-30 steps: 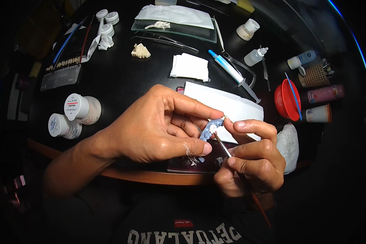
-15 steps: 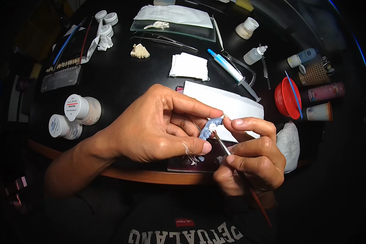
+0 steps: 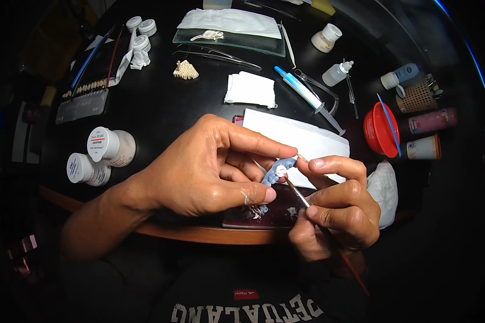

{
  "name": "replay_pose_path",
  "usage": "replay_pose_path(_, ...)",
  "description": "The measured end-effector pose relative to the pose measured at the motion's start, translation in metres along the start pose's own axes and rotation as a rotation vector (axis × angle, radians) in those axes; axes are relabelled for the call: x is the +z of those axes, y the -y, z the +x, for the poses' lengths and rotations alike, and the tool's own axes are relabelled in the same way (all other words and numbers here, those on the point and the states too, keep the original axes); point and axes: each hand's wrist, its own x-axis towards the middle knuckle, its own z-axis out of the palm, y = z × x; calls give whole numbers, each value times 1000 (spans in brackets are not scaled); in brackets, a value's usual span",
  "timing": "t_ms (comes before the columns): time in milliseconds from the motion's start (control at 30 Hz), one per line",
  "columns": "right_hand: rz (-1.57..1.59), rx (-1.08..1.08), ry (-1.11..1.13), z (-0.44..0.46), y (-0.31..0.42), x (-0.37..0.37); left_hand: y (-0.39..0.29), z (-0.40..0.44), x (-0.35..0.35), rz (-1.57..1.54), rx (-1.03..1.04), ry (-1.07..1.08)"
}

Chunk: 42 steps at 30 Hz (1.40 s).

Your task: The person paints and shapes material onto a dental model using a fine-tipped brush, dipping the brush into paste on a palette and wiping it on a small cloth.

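Observation:
Between the thumb and fingers of my left hand [image 3: 210, 167] is a small blue-grey dental model [image 3: 271, 175] with a lump of white paste [image 3: 281, 170] on it. My right hand [image 3: 342, 207] is closed on a thin brush [image 3: 328, 235] with a dark red handle. The brush tip is close to the white paste; whether it touches is hard to tell. One fingertip of my right hand meets my left index fingertip. Beneath my hands lie white paper [image 3: 302, 142] and a dark red pad [image 3: 237, 218] with white smears.
Two labelled jars [image 3: 118, 148] [image 3: 94, 171] stand left. A glass slab [image 3: 237, 43] with a cloth, tweezers [image 3: 221, 54] and folded tissue [image 3: 250, 90] lie behind. To the right are a syringe [image 3: 307, 97], a red bowl [image 3: 379, 131], a cup [image 3: 423, 147] and a white wad [image 3: 382, 194].
The brush tip has drawn back slightly from the white paste, toward the lower right, and my right hand has shifted a little with it. My left hand still holds the model.

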Motion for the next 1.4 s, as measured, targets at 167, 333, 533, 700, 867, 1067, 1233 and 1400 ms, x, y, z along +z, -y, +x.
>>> replay_pose_path(167, -19, -35, -17, 0, -2, 1, 0, 0, 0, 15, 20, 10)
replay_pose_path(333, -29, -42, -26, -1, -3, 2, -1, 0, 0, 32, 10, 9)
replay_pose_path(533, -27, -34, -18, -1, -3, 2, 0, 0, 0, 40, 15, 12)
replay_pose_path(700, -20, -32, -22, -1, -2, 2, -1, 0, 0, 32, 4, 6)
replay_pose_path(867, 9, -12, -21, 1, -1, 1, -1, 0, 0, 24, 0, 7)
replay_pose_path(1067, 189, 103, -182, 3, 2, 3, -6, 2, 12, 79, 92, -154)
replay_pose_path(1233, 149, 218, -251, -8, 4, 10, 0, 4, 15, 13, 168, -250)
replay_pose_path(1400, 129, 221, -195, -14, 3, 23, 3, 4, 10, 6, 214, -273)
